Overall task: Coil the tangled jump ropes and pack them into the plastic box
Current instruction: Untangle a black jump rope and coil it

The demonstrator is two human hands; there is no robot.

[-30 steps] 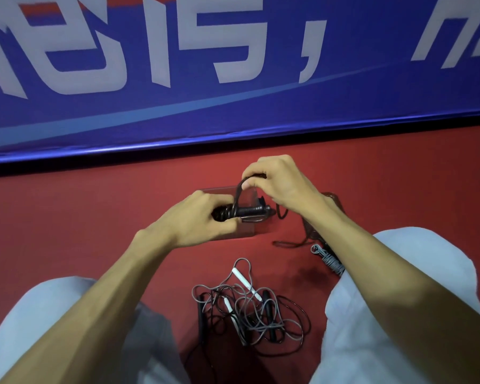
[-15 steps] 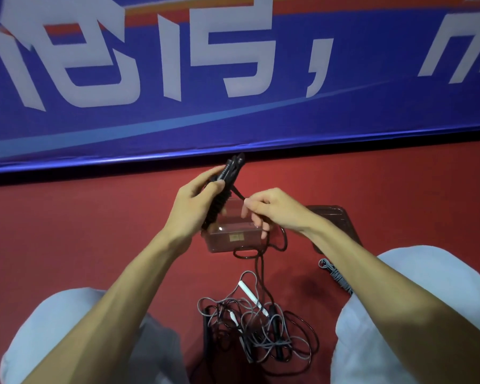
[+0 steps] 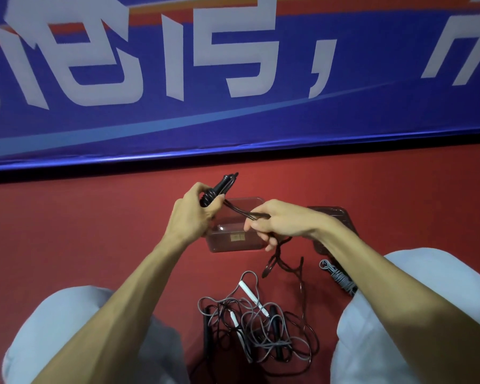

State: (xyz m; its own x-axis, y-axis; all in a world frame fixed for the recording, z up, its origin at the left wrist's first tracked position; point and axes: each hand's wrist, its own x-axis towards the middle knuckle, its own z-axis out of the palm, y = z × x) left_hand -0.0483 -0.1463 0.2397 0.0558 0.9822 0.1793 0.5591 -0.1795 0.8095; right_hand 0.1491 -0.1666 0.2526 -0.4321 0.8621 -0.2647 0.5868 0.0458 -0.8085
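Observation:
My left hand grips the two black handles of a jump rope, held up and tilted above the clear plastic box. Its black cord runs taut to my right hand, which pinches it over the box's right side. The slack end hangs down to the red floor. A tangle of grey and black ropes with white handles lies on the floor between my knees.
The box's dark lid lies to the right of the box, partly behind my right forearm. A coiled grey rope lies by my right knee. A blue banner with white characters stands along the back edge of the floor.
My right hand has pulled the cord out to the right, drawing it taut from the handles. My left hand keeps the handles raised. The view has tilted slightly upward.

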